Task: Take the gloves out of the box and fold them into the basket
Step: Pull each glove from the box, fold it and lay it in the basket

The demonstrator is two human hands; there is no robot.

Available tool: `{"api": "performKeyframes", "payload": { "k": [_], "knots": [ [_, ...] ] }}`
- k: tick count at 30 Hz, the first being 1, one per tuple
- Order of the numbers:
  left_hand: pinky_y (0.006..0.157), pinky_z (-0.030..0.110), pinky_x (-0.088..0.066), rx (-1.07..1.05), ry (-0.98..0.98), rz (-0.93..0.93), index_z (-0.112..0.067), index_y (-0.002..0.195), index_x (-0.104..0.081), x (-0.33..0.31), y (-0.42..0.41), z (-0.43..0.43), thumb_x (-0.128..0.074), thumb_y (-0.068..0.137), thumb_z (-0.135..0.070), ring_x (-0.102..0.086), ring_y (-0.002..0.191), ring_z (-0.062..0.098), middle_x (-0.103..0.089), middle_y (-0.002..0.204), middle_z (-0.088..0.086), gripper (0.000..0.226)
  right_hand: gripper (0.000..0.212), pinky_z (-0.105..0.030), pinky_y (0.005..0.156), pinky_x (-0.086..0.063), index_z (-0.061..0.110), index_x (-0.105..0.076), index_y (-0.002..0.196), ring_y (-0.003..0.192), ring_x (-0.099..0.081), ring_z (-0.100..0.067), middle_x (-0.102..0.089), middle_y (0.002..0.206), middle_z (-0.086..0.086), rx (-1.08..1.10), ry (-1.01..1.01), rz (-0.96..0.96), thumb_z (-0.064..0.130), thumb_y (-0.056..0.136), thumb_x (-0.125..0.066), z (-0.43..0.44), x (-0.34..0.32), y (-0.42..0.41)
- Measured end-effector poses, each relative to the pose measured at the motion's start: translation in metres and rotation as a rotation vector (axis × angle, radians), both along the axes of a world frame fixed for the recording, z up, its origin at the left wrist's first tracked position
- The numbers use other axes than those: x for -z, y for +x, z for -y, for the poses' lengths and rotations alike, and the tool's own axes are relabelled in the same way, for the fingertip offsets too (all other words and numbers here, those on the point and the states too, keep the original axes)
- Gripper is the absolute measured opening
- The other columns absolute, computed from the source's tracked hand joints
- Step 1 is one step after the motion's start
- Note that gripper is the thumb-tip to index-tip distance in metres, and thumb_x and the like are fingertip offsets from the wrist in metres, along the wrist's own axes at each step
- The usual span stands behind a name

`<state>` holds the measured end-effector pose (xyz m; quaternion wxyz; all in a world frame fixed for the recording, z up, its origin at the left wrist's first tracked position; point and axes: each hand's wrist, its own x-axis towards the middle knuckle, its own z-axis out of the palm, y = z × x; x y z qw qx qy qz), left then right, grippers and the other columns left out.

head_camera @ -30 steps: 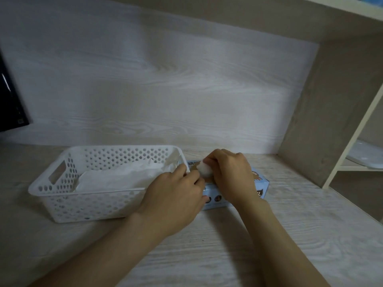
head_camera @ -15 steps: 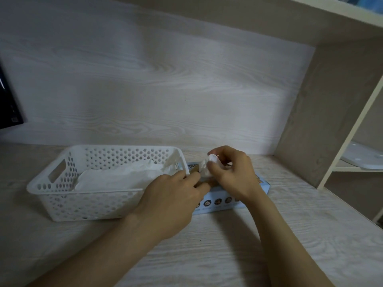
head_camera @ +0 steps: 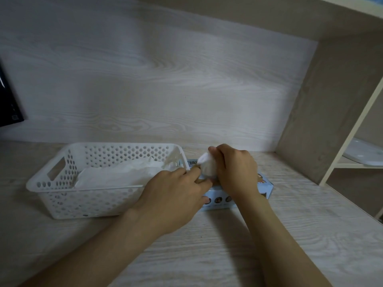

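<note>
Since 1 s ago your R hand (head_camera: 234, 170) has drawn more of the crumpled white glove (head_camera: 207, 166) out of the light-blue cardboard box (head_camera: 265, 186). The pale wood-grain desk (head_camera: 207, 255) carries a white perforated plastic basket (head_camera: 83, 201) w/ folded white gloves (head_camera: 116, 175) inside; the box sits just beside its right end. Your L hand (head_camera: 172, 195) presses on the box top, fingers fairly straight. R pinches the glove wad just above the box.

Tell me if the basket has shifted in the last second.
No. The basket keeps its place beside the box and along the back wall.
</note>
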<state>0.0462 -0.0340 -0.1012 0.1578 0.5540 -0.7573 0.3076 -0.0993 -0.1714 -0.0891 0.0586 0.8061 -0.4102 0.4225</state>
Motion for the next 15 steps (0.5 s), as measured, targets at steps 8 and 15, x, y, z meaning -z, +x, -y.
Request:
{"api": "performKeyframes", "payload": {
  "k": [8,15],
  "knots": [
    [0.05,0.03,-0.038,0.015,0.021,0.047,-0.032,0.108,-0.07,0.003,0.002,0.003,-0.065,0.096,-0.051,-0.064,0.073,0.016,-0.065,0.099,-0.006,0.024,0.012,-0.022,0.064,-0.053,0.023,-0.076,0.101,0.08,-0.069,-0.006,-0.075,0.083,0.011,-0.393,0.314,0.15,0.031,0.095,-0.07,-0.009,-0.012,-0.018],
    [0.048,0.029,-0.035,0.025,0.018,0.024,-0.032,0.124,-0.068,0.003,0.002,0.006,-0.059,0.094,-0.05,-0.066,0.072,0.018,-0.066,0.098,-0.005,0.036,0.044,-0.033,0.054,-0.04,0.014,-0.054,0.063,0.054,-0.045,-0.013,-0.051,0.061,0.002,-0.2,0.045,0.155,0.029,0.102,-0.066,0.007,-0.003,-0.016]
  ]
}}
